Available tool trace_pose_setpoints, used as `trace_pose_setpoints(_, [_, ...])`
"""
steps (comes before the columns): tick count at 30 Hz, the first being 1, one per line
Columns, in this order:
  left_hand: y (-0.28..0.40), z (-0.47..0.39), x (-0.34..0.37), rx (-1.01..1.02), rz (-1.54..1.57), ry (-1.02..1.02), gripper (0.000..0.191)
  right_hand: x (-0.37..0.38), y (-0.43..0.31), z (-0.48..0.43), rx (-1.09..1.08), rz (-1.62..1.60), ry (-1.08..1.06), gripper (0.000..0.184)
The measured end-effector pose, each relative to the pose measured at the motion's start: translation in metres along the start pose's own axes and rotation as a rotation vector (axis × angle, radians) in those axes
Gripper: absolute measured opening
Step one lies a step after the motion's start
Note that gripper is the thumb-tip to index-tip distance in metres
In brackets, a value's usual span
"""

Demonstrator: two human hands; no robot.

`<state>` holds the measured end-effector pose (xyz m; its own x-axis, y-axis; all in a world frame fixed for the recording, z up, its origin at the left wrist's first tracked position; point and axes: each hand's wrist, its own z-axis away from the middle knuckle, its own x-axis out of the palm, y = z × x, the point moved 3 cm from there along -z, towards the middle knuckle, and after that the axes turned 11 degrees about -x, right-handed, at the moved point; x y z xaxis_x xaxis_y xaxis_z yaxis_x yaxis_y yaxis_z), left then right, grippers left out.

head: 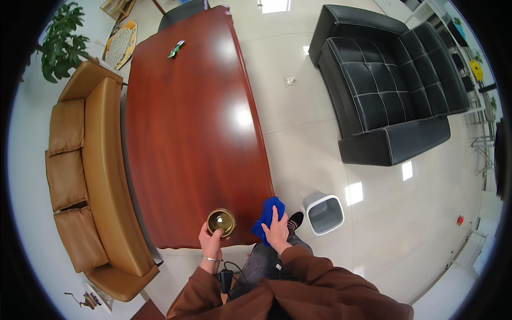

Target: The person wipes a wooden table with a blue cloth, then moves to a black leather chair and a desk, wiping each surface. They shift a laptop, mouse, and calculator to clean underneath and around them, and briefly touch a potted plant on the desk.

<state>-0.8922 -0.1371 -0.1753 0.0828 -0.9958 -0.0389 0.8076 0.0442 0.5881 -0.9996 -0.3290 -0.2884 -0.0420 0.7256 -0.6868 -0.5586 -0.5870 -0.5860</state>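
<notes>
My left hand (211, 243) grips a round, olive-brown bowl-like vessel (221, 222) by its near side, the thumb at its rim. The vessel is over the near end of a glossy reddish-brown wooden table (188, 132); whether it touches the surface I cannot tell. Under my right hand (277, 232) is a blue cloth (269, 216), spread at the table's near right corner and partly hanging past the edge. The fingers lie flat on top of the cloth, pressing it. A small green-and-white packet (176, 49) lies at the table's far end.
A grey-and-white waste bin (324, 215) stands on the tiled floor right of my foot. The tan leather sofa (104, 168) runs along the table's left side. A black tufted sofa (384, 84) is farther right. A black chair (184, 12) sits beyond the table's far end.
</notes>
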Motion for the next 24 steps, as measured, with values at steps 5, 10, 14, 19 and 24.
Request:
trace_pose_setpoints(5, [-0.006,-0.019,-0.028,-0.025,0.078,0.055,0.038,-0.014,-0.008,-0.062,-0.173,0.197,0.08,0.092])
trace_pose_setpoints(10, [-0.021,-0.028,-0.033,-0.104,0.184,0.139,0.039,-0.039,-0.041,-0.169,-0.216,0.224,0.105,0.091])
trace_pose_setpoints(14, [-0.024,-0.028,-0.03,-0.132,0.248,0.183,0.038,-0.059,-0.077,-0.255,-0.213,0.274,0.16,0.091])
trace_pose_setpoints(19, [-0.01,-0.032,-0.013,-0.155,0.309,0.272,0.037,-0.081,-0.114,-0.357,-0.195,0.279,0.17,0.091])
trace_pose_setpoints(24, [0.015,-0.042,0.027,-0.152,0.387,0.389,0.039,-0.106,-0.143,-0.47,-0.293,0.184,0.235,0.079])
